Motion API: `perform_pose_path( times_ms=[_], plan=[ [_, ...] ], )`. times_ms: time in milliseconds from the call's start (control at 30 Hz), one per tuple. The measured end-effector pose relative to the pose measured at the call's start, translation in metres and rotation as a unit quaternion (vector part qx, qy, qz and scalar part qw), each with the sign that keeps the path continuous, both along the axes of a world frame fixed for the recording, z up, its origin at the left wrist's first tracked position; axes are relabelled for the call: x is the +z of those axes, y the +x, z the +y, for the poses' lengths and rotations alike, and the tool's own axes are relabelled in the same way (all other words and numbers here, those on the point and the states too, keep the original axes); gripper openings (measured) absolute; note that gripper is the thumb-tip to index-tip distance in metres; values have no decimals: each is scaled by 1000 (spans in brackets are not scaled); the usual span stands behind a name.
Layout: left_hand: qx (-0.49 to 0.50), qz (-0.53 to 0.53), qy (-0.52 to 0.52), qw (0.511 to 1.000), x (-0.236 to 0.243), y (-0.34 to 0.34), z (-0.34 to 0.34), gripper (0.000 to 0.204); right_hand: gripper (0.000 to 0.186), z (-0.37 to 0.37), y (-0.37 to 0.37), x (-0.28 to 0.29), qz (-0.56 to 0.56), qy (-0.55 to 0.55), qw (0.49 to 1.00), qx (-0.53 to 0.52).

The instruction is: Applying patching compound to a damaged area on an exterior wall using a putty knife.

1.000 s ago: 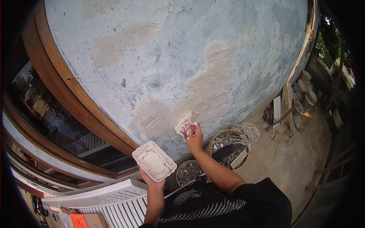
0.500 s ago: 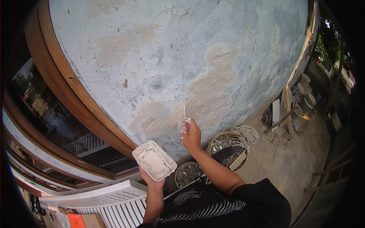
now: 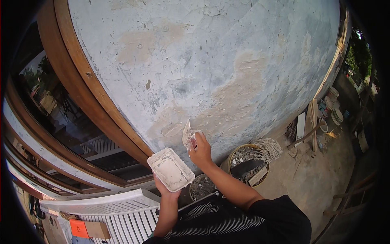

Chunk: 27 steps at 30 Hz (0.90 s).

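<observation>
My left hand [image 3: 166, 190] holds a white rectangular tub [image 3: 171, 169] from beneath and its near side. Pale filler paste coats the tub's inside and rim. To its right, my right hand [image 3: 200, 151] is closed round the handle of a putty knife [image 3: 187, 133], whose blade is smeared with the same paste and points up toward the wall. Whether the blade touches the wall I cannot tell. The pale blue-grey wall [image 3: 195, 61] carries beige filled patches [image 3: 235, 97], with rough ridges and cracked paint around them.
A brown wooden window frame [image 3: 93, 85] borders the wall at left. Below it stands a white slatted bench [image 3: 126, 219] with a cardboard box [image 3: 96, 229]. Rubble-filled buckets [image 3: 229, 162] sit at the wall's foot, one topped by a mop head [image 3: 270, 149]. Planks [image 3: 313, 122] lean farther right.
My right hand and the putty knife have moved a little left and down, closer to the tub. The whole view has shifted slightly; the left hand keeps its hold.
</observation>
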<state>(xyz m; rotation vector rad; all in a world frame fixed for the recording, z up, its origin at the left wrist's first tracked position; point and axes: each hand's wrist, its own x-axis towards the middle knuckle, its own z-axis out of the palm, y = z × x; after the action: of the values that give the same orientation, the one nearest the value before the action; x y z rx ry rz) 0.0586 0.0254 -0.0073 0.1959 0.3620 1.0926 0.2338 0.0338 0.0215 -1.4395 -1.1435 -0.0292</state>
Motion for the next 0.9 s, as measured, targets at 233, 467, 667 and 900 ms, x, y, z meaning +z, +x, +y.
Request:
perform_pose_path(
  times_ms=[233, 467, 667, 900],
  plan=[
    [62, 0, -6, 998, -10, -32, 0, 51, 16, -2, 10, 20, -60, 27, 997, -38],
    [74, -1, 1, 997, -15, -45, 7, 53, 33, 33, -45, 9, -146, -48, 987, -40],
    [49, 8, -2, 999, -10, -37, 5, 54, 31, 33, -70, 15, -147, -59, 986, 54],
    [24, 9, -4, 1000, -28, -40, 8, 57, 17, 12, -61, 12, -138, 12, 987, 85]
  ],
)
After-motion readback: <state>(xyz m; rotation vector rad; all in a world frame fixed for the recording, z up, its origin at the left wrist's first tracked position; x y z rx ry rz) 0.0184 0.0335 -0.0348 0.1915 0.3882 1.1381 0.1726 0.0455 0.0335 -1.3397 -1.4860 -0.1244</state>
